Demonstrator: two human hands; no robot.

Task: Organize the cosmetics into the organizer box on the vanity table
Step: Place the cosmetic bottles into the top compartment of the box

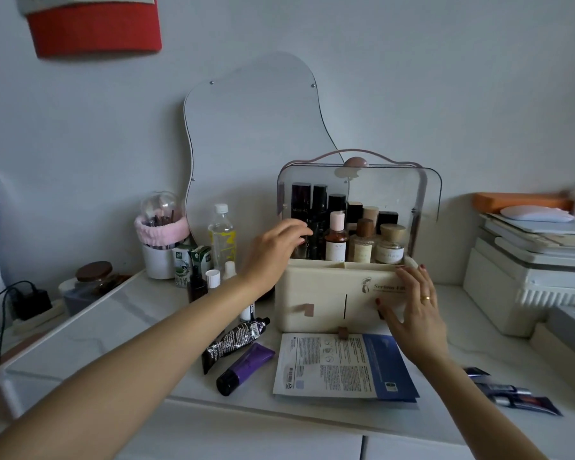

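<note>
Head view, cream plastic organizer box on white worktop, left hand open-fingered at dark bottles, right hand flat against box front, holding nothing.

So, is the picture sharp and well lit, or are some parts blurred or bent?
Head view: dim, bluish light; wide-angle bending curves the table edge; the tubes at far right are smeared; the organizer labels stay partly readable.

A plain pale wall in dim light backs the white bench. A wavy mirror leans at the far side; a red cloth hangs upper left.
</note>
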